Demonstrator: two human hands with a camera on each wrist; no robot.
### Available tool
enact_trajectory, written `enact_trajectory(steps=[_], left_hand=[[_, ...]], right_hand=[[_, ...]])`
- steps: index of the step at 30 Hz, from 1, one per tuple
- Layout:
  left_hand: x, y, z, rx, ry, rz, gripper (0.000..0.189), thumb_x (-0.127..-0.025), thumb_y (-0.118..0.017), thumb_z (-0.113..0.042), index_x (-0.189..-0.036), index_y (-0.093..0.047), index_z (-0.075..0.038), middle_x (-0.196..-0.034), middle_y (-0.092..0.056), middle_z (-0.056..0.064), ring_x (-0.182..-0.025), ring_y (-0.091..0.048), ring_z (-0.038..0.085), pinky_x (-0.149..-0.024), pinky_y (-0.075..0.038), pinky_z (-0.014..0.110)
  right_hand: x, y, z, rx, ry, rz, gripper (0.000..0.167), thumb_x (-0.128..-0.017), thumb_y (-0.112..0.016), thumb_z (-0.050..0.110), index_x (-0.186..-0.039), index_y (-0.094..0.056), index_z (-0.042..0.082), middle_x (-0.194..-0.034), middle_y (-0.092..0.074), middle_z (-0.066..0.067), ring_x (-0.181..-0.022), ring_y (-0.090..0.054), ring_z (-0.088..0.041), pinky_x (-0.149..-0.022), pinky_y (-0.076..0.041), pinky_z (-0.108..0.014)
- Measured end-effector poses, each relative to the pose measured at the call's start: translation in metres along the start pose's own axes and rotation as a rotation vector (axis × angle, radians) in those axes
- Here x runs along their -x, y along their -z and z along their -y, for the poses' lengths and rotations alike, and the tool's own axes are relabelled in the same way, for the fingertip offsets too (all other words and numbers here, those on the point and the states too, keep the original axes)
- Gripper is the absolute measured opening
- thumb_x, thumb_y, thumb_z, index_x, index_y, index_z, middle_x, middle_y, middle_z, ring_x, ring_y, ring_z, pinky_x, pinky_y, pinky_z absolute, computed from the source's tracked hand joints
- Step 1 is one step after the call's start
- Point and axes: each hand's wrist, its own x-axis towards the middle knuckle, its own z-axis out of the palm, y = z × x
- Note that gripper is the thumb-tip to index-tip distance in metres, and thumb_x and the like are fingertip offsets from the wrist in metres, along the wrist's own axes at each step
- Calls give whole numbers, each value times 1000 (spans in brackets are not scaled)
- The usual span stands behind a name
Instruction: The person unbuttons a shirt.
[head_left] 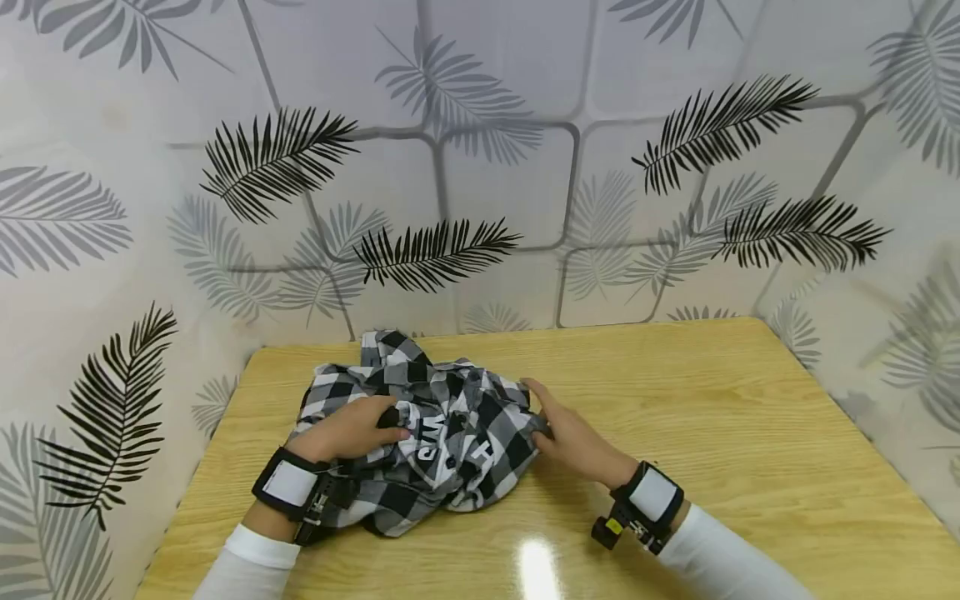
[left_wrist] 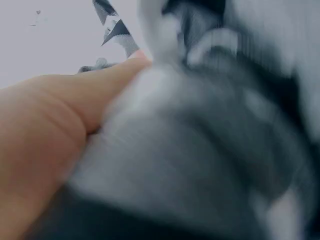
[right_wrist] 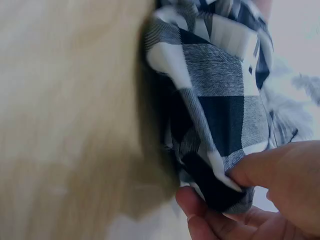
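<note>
- checked shirt (head_left: 487, 408) lies bunched on the desk (head_left: 712, 400), long axis roughly crosswise.
- left hand (head_left: 354, 427) over the shirt's left part, fingers gripping it.
- right hand (head_left: 573, 435) at the shirt's right end, fingers pinching its edge.

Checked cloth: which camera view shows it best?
Head view: it catches most of the checked cloth, lettering included. Left wrist shows it mostly blurred; right wrist, only the side pinched by the right hand.

downward head view (wrist views close)
</note>
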Motion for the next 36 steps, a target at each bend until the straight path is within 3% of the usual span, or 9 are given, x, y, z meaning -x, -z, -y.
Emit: enact_trajectory(steps=[4, 6, 10, 16, 20, 24, 30, 33, 36], left_hand=[[1, 3, -3, 37, -91, 49, 33, -101, -62, -32, -116, -66, -3, -105, -67, 18, -89, -66, 31, -77, -53, 42], [2, 5, -4, 57, -137, 62, 29, -101, -63, -31, -113, -67, -5, -103, -67, 16, -88, -66, 30, -76, -53, 41], [5, 8, -3, 88, -168, 43, 52, -101, -61, -39, -138, -58, -2, -136, -61, 18, -121, -62, 34, -97, -53, 50], [1, 9, 0, 171, -206, -57, 57, -105, -53, -44, -146, -49, -5, -145, -55, 19, -132, -54, 39, -106, -46, 57], [-7, 10, 4, 155, -212, -77, 59, -108, -45, -44, -153, -43, -7, -155, -45, 21, -140, -47, 43, -111, -40, 62], [-10, 8, 8, 117, -164, 46, 68, -104, -52, -48, -158, -35, -10, -160, -38, 21, -143, -43, 44, -111, -39, 63], [-14, -1, 3, 51, -174, 157, 69, -100, -63, -35, -157, -34, -8, -156, -41, 25, -140, -45, 46, -108, -43, 61], [-18, -7, -4, 25, -206, 167, 41, -103, -59, -22, -137, -54, 0, -119, -65, 18, -101, -66, 32, -84, -54, 43], [-20, -13, -10, 52, -232, 174, 12, -104, -54, -14, -100, -60, -5, -79, -55, 3, -64, -52, 14, -62, -43, 27]], right_hand=[[4, 32, -23, 19, -60, -88, 73, -96, -58, -4, -159, -22, 9, -92, -67, -14, -63, -61, -17, -53, -46, -27], [4, 46, -35, 83, -73, -188, 69, -95, -57, -6, -156, -27, 5, -98, -69, -20, -67, -64, -21, -56, -47, -30], [5, 60, -56, 126, -146, -338, 62, -96, -58, -2, -152, -32, 0, -111, -68, -30, -77, -67, -29, -64, -49, -35], [20, 56, -63, 52, -341, -136, 87, -103, -57, 40, -158, -9, -7, -131, -58, -37, -101, -70, -40, -77, -57, -43], [35, 52, -55, 87, -425, -13, 109, -97, -56, 62, -160, 3, -4, -113, -69, -29, -81, -70, -30, -66, -53, -39], [48, 41, -42, -5, -316, 55, 113, -94, -64, 57, -161, 11, 5, -127, -62, -34, -94, -69, -32, -78, -55, -43], [57, 9, -21, -276, -68, 149, 121, -91, -77, 28, -160, 22, 18, -167, 8, -31, -129, -54, -45, -98, -51, -50], [56, -3, -12, -311, -26, 92, 117, -91, -77, 16, -162, 15, 20, -170, 13, -19, -152, -23, -46, -113, -39, -58], [52, -9, -5, -315, -15, -20, 100, -94, -70, 4, -164, 0, 17, -171, 0, -16, -156, -8, -42, -117, -29, -61]])
